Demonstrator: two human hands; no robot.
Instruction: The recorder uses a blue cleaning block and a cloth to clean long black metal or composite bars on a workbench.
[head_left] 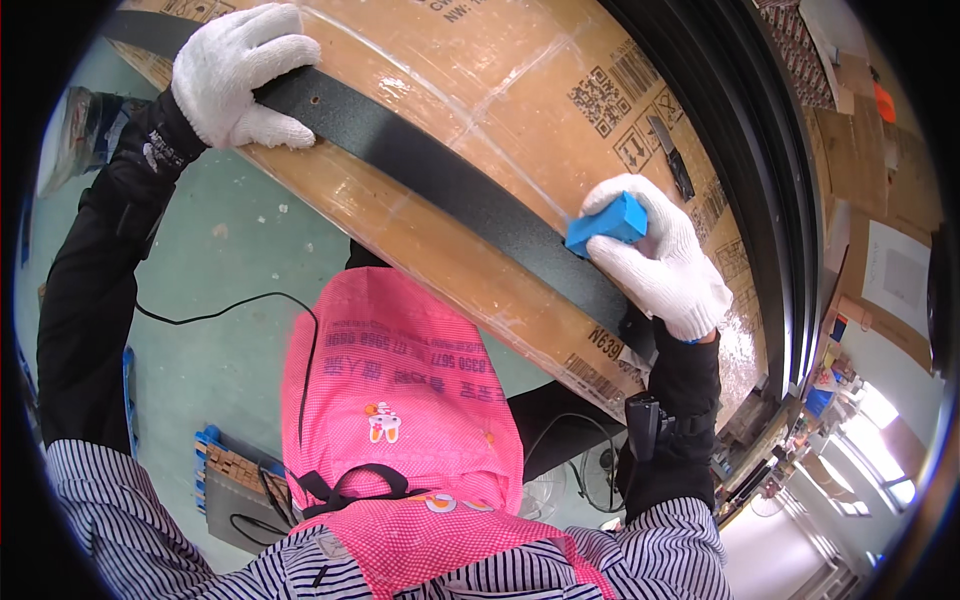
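Observation:
A long dark strip (420,180) with a speckled surface and a small hole near one end lies across a cardboard-topped table (400,65). At its far-left part my left hand (245,75), in a white knit glove, grips it with the fingers over the top and the thumb along the near edge. My right hand (660,260), gloved the same way, pinches a small blue block (610,224) between thumb and fingers. The block rests against the strip's far edge, toward its right end; the exact contact is partly hidden.
A knife with a black handle (680,172) lies on the cardboard beyond my right hand. Several long black strips (745,180) are stacked along the right side. A black cable (235,308) hangs by my left arm. A blue-edged crate (235,475) stands on the green floor.

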